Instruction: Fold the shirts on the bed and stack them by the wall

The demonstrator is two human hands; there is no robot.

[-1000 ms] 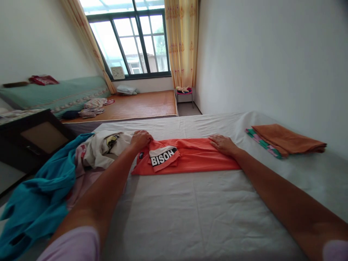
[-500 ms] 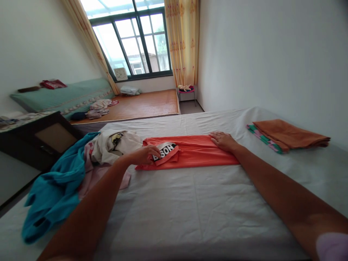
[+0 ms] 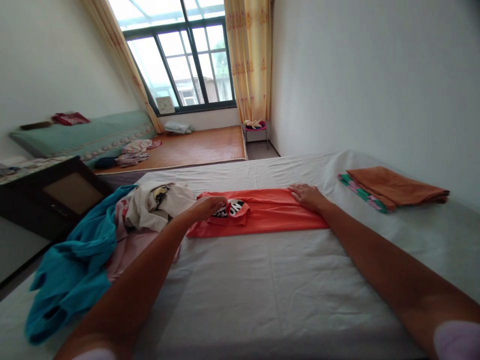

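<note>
An orange-red shirt lies folded into a long strip across the white sheet. At its left end, a sleeve with a black and white lettered patch is folded over the body. My left hand pinches the edge of that sleeve and lifts it a little, bending the lettering. Flat on the right end of the shirt rests my right hand, its fingers stretched out.
A loose heap holds a teal garment, a pink garment and a cream garment to the left. A folded brown cloth lies on green-pink fabric at right. A dark cabinet stands at the left edge.
My left hand has moved slightly up and right, raising the sleeve edge so the lettering bends. My right hand stays in place on the shirt.
</note>
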